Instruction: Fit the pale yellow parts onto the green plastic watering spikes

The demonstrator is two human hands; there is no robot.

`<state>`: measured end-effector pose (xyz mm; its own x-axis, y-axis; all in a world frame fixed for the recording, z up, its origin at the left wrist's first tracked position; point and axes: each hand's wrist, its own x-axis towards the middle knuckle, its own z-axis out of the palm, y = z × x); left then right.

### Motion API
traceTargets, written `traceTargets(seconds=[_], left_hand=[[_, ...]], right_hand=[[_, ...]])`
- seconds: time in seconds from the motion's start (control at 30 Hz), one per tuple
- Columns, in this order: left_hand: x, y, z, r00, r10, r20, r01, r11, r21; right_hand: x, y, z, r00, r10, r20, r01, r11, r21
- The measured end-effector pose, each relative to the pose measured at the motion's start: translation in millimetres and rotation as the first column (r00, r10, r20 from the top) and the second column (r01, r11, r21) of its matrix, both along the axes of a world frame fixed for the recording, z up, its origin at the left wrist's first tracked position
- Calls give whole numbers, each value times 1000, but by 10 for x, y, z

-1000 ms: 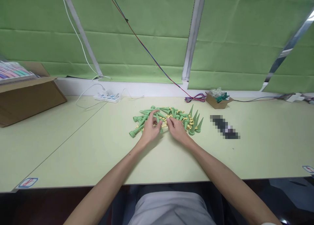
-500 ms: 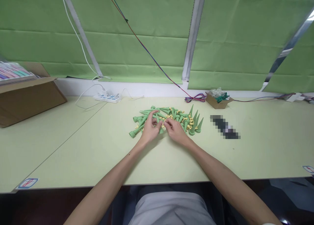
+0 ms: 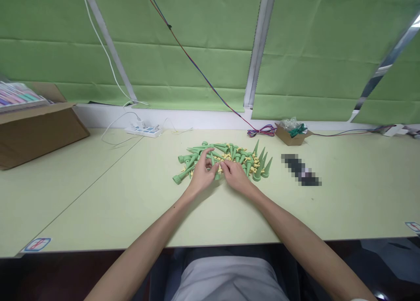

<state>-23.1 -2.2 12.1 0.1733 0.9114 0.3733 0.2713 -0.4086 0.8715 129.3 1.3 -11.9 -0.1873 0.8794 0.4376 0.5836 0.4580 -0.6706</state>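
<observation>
My left hand (image 3: 202, 175) is closed around a green plastic watering spike (image 3: 212, 159), its point upward and its wide cap low by the thumb. Against it, my right hand (image 3: 235, 174) pinches what looks like a small yellow valve, mostly hidden by the fingertips. The two hands nearly meet in front of a heap of green cone-shaped watering spikes (image 3: 193, 159). Many small yellow valves (image 3: 252, 164) lie mixed in, mainly on the heap's right side. A few spikes (image 3: 268, 167) stand point-up on their caps at the right end.
On the pale table (image 3: 131, 209), a small cardboard box (image 3: 291, 139) with plastic wrapping stands behind. A blurred dark item (image 3: 301, 169) lies to the right. At the back left are a power strip (image 3: 144, 130) and a large carton (image 3: 42, 132). Bundled wires (image 3: 261, 131) lie along the back.
Both hands have shifted very slightly to the right, with the spike still in the left. The heap looks the same.
</observation>
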Motion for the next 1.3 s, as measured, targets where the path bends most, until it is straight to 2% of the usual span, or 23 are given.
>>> traceTargets(seconds=[0.27, 0.43, 0.63, 1.0, 1.3], left_hand=[[-29, 34, -9, 999, 46, 0, -46, 999, -11], [-57, 70, -6, 993, 105, 45, -105, 994, -11], [-59, 65, 10, 993, 112, 47, -111, 994, -18], [-61, 61, 1, 995, 93, 23, -93, 996, -3], [-58, 64, -6, 998, 59, 22, -59, 998, -11]], right_hand=[[17, -36, 25, 998, 14, -55, -14, 1000, 1], [11, -46, 15, 983, 99, -152, -105, 994, -33], [19, -10, -33, 954, 165, -252, -189, 979, -76], [10, -31, -3, 964, 148, -219, -172, 980, -96], [12, -8, 7, 983, 120, -138, -129, 990, -54]])
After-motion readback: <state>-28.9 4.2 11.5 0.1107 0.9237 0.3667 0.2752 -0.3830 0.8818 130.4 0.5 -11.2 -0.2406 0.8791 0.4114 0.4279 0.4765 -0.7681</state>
